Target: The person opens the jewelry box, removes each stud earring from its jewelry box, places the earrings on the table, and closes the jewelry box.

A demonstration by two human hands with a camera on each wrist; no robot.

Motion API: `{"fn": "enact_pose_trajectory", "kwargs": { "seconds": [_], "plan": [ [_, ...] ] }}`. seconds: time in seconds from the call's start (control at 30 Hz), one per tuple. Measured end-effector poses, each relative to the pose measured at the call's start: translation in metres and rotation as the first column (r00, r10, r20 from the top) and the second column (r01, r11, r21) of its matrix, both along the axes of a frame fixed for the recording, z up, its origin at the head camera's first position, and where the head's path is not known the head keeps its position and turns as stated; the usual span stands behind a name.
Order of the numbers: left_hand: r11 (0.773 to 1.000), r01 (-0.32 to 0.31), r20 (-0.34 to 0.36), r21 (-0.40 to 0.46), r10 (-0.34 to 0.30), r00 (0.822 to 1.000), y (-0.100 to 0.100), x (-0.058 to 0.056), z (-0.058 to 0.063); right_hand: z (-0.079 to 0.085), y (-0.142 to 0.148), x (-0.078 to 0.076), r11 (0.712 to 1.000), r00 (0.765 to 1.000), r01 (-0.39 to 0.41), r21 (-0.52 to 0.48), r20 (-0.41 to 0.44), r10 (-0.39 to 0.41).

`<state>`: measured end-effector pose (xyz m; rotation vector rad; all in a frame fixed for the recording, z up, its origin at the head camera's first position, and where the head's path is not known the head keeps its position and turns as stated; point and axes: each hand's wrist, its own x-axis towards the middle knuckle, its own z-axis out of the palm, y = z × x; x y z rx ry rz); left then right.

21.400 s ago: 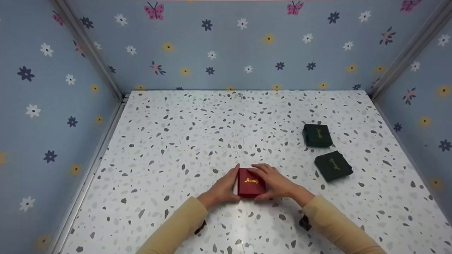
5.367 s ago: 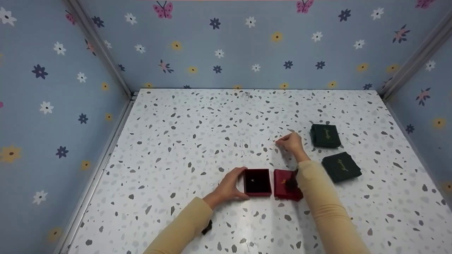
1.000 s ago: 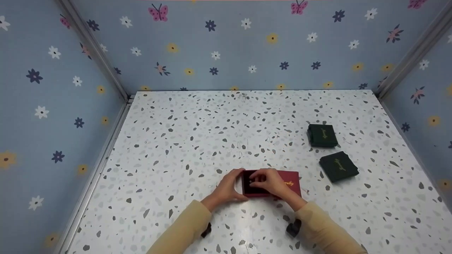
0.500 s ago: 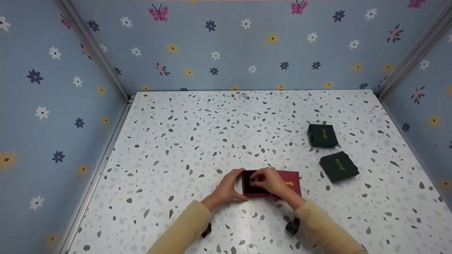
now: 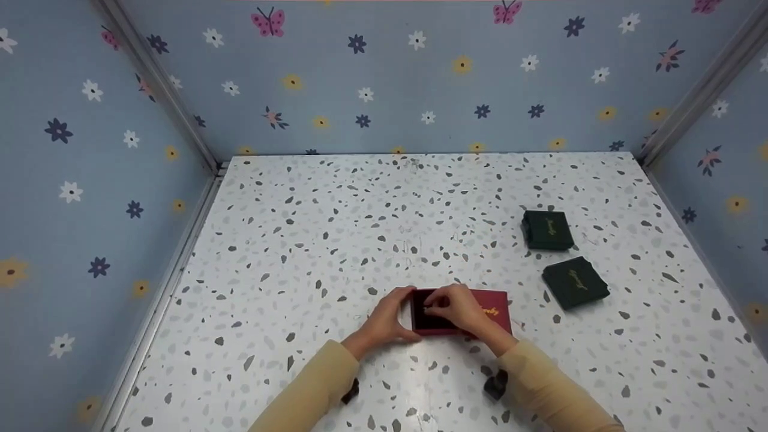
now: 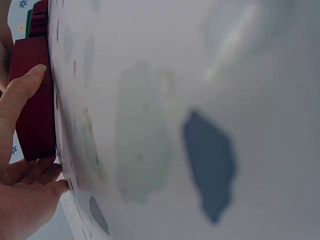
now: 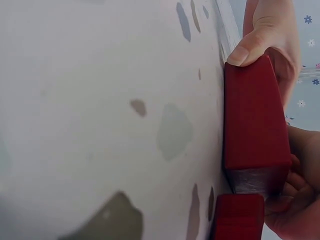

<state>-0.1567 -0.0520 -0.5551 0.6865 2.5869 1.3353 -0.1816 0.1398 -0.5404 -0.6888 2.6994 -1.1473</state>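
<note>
A red jewelry box base [image 5: 420,327] with a black inside stands open-topped on the speckled table. My left hand [image 5: 384,321] grips its left side, thumb at the near edge and fingers at the far one; the left wrist view shows that thumb on the red wall [image 6: 37,115]. My right hand [image 5: 459,306] reaches into the base, thumb and forefinger pinching a tiny shiny stud [image 5: 427,308], too small to tell exactly. Close against the base's right side lies the red lid [image 5: 495,306] with gold lettering, partly behind my right hand.
Two dark green boxes with gold lettering lie to the right, one farther back [image 5: 548,230] and one nearer and turned [image 5: 576,283]. Blue flower-patterned walls [image 5: 390,72] enclose the table [image 5: 312,228] at the back and sides.
The once closed red box is now open, its lid at the right. My right hand has come back from the table beyond into the base. Over the last second, almost nothing has moved.
</note>
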Motion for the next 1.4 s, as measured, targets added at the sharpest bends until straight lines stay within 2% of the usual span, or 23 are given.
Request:
{"fn": "enact_pose_trajectory", "kwargs": {
  "seconds": [0.57,0.83,1.13,1.4],
  "plan": [
    [1.000,-0.002,-0.015,0.004,0.002,1.000,0.0008,-0.0005,-0.0008,-0.0017,-0.0010,-0.0003,1.000,1.000,0.008,0.024,-0.016,-0.008],
    [1.000,0.002,-0.027,-0.012,-0.002,1.000,0.0002,-0.0009,-0.0027,-0.0012,-0.0006,0.0006,0.999,0.995,-0.024,-0.028,-0.094,0.022],
    [1.000,0.003,-0.057,-0.013,-0.004,0.998,-0.0002,-0.0005,-0.0013,0.0002,-0.0007,0.0004,0.998,0.997,-0.015,-0.062,-0.073,0.010],
    [1.000,-0.002,-0.032,-0.028,0.001,0.999,0.0005,-0.0007,-0.0001,-0.0006,0.0002,-0.0005,0.995,0.999,-0.004,-0.103,-0.047,-0.001]
  ]
}}
